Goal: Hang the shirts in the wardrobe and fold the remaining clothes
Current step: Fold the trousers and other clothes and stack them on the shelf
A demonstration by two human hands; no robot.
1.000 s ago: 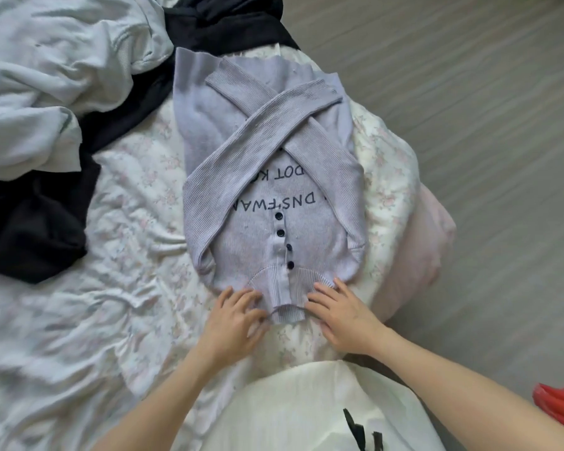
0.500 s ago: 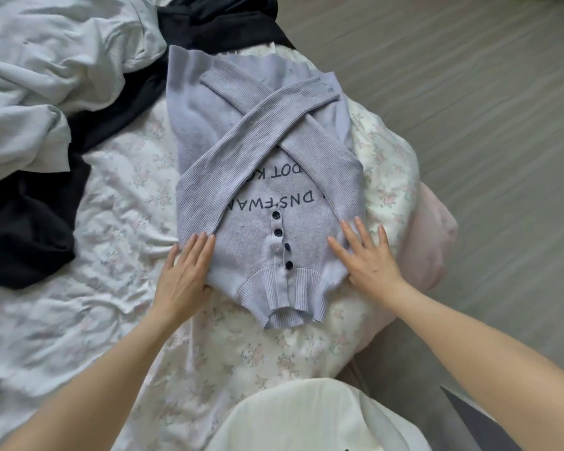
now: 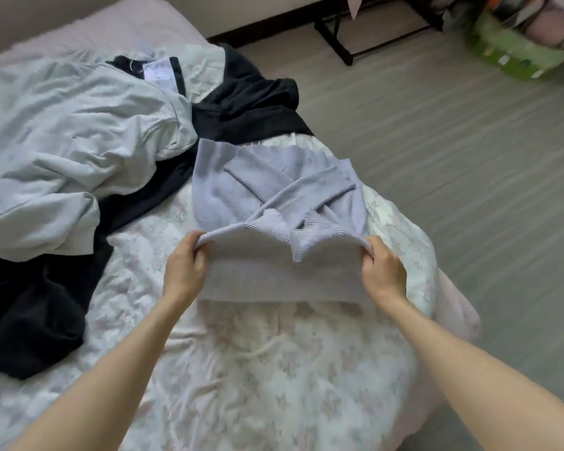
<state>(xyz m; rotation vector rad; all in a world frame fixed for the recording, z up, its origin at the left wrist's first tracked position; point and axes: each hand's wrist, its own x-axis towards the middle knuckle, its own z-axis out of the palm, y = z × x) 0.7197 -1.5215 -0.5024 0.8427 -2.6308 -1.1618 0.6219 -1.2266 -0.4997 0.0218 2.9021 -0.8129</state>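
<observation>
— So where's the lilac sweater (image 3: 274, 177)?

— On the floral quilt (image 3: 274, 369), near the bed's right edge. Its near half is lifted; the far half lies flat with sleeves crossed.

— And the grip?

— The left hand (image 3: 184, 268) pinches one corner of the raised fold, the right hand (image 3: 383, 271) the other, fingers curled round the knit.

— Room to move?

— Bare quilt toward the person. To the left, a black garment (image 3: 30, 304) and a pale garment (image 3: 79, 141) crowd the bed. Wooden floor (image 3: 469, 157) lies beyond the right edge.
</observation>
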